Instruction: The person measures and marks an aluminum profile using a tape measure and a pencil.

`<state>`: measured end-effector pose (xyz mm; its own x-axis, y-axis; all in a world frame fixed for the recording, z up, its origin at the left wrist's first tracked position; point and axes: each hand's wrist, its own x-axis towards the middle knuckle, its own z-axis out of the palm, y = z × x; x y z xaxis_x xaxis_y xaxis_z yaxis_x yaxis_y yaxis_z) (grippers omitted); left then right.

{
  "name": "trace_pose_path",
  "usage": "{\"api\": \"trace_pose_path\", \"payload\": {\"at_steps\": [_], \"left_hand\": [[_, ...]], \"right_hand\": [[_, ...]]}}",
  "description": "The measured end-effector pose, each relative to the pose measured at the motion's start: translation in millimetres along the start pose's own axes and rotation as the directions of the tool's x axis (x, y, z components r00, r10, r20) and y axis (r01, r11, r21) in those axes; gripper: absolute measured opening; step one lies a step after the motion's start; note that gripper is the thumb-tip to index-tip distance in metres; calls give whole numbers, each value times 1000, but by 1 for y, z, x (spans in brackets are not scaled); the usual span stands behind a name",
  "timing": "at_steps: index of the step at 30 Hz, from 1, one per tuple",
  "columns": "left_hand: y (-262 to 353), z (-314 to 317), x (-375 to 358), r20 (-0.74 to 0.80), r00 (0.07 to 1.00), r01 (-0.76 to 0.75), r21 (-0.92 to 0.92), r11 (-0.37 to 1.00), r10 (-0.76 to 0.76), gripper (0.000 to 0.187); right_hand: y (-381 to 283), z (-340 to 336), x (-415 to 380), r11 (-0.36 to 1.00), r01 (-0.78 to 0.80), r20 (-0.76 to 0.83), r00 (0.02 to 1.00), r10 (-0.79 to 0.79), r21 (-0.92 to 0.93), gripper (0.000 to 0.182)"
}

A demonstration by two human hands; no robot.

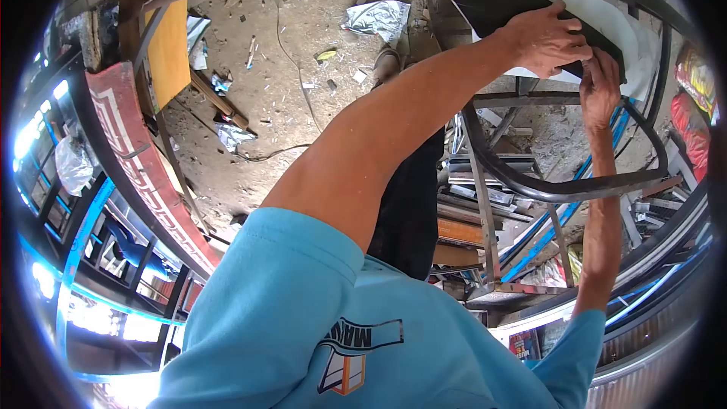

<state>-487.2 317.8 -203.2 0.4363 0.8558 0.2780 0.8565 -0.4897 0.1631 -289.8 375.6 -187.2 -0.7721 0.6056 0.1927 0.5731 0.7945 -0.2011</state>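
Over littered dirt ground, both hands, left and right, press the black sheet beneath them.

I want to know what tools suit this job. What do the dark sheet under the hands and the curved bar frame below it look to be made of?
The dark sheet looks like thin, matte black sheet metal or plastic: flat, sharp-cornered, on a white backing. The curved bar frame looks like bare steel strip, dark grey with a dull sheen. Both hands, left hand and right hand, press on the sheet.
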Motion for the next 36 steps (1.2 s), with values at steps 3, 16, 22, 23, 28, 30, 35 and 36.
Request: {"api": "trace_pose_path", "payload": {"at_steps": [3,16,22,23,28,30,35,36], "left_hand": [[3,-4,-13,6,999,43,-63,997,-43,46],[-12,-13,-131,-234,382,503,-759,413,-894,31],[8,-12,-116,-105,28,408,-907,107,-994,18],[10,-12,-115,-126,12,441,-890,118,-992,19],[19,-12,-122,28,-8,465,-885,-28,-1000,39],[20,-16,-122,8,34,456,-890,8,-999,42],[17,-24,-108,132,53,373,-922,-103,-990,51],[19,-24,-105,144,35,383,-916,-120,-989,46]], "right_hand": [[-2,3,1,996,76,-20,997,-78,-50,35],[-9,2,4,996,68,-35,997,-70,-51,36],[-13,2,6,996,61,-34,997,-63,-58,33],[-13,1,6,996,62,-31,997,-64,-63,33],[-11,2,5,998,54,-36,998,-56,-37,33],[-11,2,3,998,49,-41,998,-51,-41,34],[-13,7,0,1000,17,-83,996,-19,-24,40],[-12,11,-2,1000,-2,-105,994,-1,-30,44]]}}
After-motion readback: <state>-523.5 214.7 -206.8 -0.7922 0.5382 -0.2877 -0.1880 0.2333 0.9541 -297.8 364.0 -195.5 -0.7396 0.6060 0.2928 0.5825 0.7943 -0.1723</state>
